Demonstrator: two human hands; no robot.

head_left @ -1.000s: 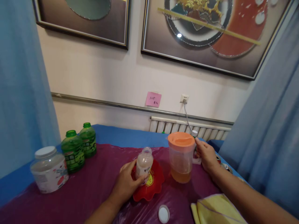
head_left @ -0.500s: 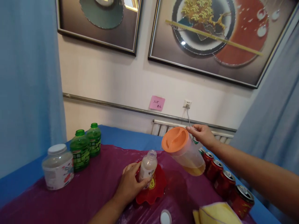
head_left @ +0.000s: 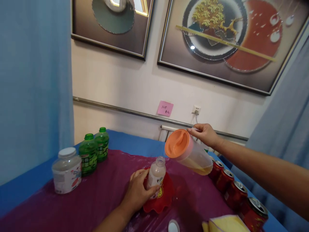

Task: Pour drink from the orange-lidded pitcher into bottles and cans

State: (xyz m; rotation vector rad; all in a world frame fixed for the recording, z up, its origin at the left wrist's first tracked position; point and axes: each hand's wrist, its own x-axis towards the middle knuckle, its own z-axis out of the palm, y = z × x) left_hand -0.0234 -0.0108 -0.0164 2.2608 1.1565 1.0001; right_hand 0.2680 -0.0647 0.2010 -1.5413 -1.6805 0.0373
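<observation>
My left hand (head_left: 138, 190) is wrapped round a small clear bottle (head_left: 156, 174) with a white label and no cap, upright over a red scalloped plate (head_left: 166, 196). In my right hand (head_left: 205, 134) is the handle of a translucent pitcher (head_left: 193, 158) with an orange lid (head_left: 177, 144). The pitcher leans toward the bottle, its lid just above and to the right of the bottle's mouth, apart from it. Yellowish liquid lies along the pitcher's lower side and base. No stream shows between the two. A white cap (head_left: 173, 226) lies on the purple cloth in front of the plate.
At left stand a clear jar with a white lid (head_left: 67, 170) and two green bottles (head_left: 88, 154). Several red cans (head_left: 235, 193) line the right edge, beside a folded yellow cloth (head_left: 227, 224). Purple sheeting (head_left: 101, 196) covers the blue table (head_left: 130, 141).
The pitcher has tipped further, its base rising and its lid coming nearer the bottle's mouth. My left hand still holds the bottle over the plate. The view has shifted slightly.
</observation>
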